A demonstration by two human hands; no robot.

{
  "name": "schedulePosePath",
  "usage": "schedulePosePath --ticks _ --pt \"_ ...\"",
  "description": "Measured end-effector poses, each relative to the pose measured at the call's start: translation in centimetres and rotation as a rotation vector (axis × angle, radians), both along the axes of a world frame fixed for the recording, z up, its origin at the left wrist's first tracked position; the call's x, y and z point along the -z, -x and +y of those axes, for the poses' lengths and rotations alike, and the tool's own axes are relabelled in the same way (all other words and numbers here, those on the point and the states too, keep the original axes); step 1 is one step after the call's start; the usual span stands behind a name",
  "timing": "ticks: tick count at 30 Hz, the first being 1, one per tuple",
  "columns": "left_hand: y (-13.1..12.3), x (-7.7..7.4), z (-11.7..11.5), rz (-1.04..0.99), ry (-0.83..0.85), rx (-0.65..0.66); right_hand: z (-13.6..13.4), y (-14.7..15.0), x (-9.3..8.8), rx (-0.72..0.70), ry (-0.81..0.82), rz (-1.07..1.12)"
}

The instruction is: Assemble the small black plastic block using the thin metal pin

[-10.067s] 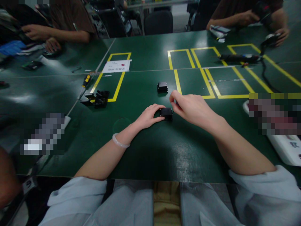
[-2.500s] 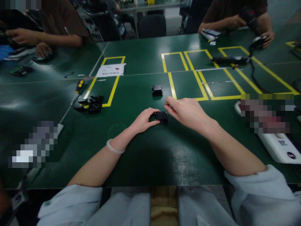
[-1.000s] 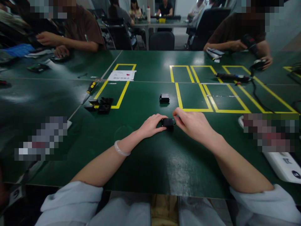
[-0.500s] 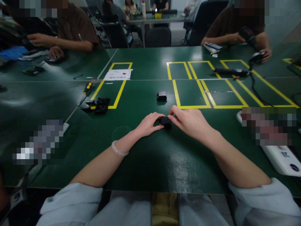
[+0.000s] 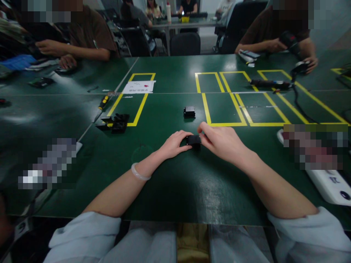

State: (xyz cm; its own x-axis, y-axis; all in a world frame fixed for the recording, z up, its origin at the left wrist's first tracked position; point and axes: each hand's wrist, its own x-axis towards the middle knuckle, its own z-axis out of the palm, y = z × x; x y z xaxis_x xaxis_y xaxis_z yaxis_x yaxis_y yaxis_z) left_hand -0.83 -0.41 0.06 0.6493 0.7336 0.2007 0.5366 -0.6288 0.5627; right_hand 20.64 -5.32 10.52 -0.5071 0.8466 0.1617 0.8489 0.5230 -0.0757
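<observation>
A small black plastic box (image 5: pixel 193 140) rests on the green table in front of me. My left hand (image 5: pixel 175 143) grips its left end, thumb on the near side and fingers on the far side. At the box's right end is my right hand (image 5: pixel 219 140), its fingers curled in a pinch against that edge; the fingertips partly hide what they hold there. Just beyond both hands sits a second black box (image 5: pixel 189 112) of similar size, untouched.
Several black plastic parts (image 5: pixel 117 123) lie to the left, near a yellow-and-black screwdriver (image 5: pixel 103 102). A white paper label (image 5: pixel 139 87) lies within yellow tape. A white device (image 5: pixel 326 186) is at right, a blurred-out object (image 5: pixel 49 162) at left. Co-workers sit across the table.
The view has shifted very slightly. Both hands stay on the small black box, with no clear movement of it.
</observation>
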Motion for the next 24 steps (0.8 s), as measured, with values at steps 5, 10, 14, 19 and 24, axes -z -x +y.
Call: schedulePosePath --ticks 5,10,14,19,24 --pt "0.05 0.14 0.03 0.013 0.006 -0.007 0.14 0.04 -0.04 0.030 0.019 -0.033" --pt "0.00 0.21 0.06 0.003 -0.003 0.000 0.25 -0.05 0.12 0.029 -0.008 -0.035" --pt "-0.04 0.21 0.08 -0.003 -0.015 0.007 0.09 -0.02 -0.10 0.023 0.012 -0.007" --pt "-0.05 0.15 0.06 0.002 -0.014 -0.001 0.12 -0.02 -0.10 0.027 0.029 -0.016" --pt "-0.07 -0.08 0.01 0.005 0.004 0.001 0.17 -0.06 0.01 0.029 0.002 -0.027"
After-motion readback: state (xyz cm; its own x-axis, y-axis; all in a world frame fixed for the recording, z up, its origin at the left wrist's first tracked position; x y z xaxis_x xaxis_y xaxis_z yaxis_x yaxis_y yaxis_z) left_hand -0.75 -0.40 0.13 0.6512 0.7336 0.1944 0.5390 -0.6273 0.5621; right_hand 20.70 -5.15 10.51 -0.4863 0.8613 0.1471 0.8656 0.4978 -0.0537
